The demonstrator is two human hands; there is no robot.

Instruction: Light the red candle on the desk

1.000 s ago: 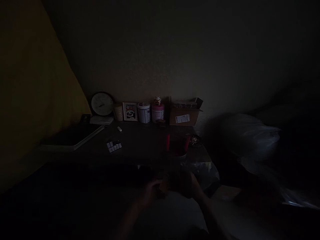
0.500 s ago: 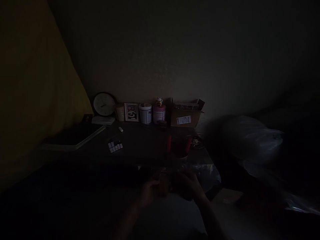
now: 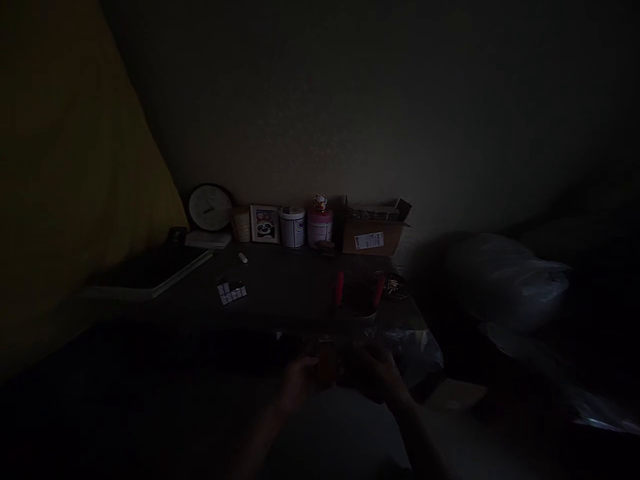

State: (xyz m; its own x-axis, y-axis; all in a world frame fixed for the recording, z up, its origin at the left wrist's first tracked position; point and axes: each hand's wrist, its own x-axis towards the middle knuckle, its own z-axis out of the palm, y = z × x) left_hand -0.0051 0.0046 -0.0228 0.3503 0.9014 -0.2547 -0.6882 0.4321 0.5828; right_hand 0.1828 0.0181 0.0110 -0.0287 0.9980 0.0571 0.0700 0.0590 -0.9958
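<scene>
The picture is very dark. My left hand [image 3: 296, 385] is closed on the left side of a small orange-brown object [image 3: 327, 367], whose kind I cannot make out. My right hand [image 3: 384, 375] is curled just to the right of it, with its fingers bent around something dark. Shadow hides what that is, and whether it touches the orange-brown object. Both hands are in front of the dark table's [image 3: 290, 287] near edge. Beyond them on the table stand two red upright parts [image 3: 339, 289] of a dark item.
Along the wall are a round clock [image 3: 210, 207], a panda picture frame [image 3: 265, 224], a white tub [image 3: 293, 228], a pink-lidded tub [image 3: 320, 230] and an open cardboard box [image 3: 371, 240]. A dish of small sticks [image 3: 397, 287] sits right; a plastic bag [image 3: 505, 280] bulges beyond.
The view has shifted very slightly. Both hands stay in nearly the same place, and the orange-brown object appears a little higher and more upright.
</scene>
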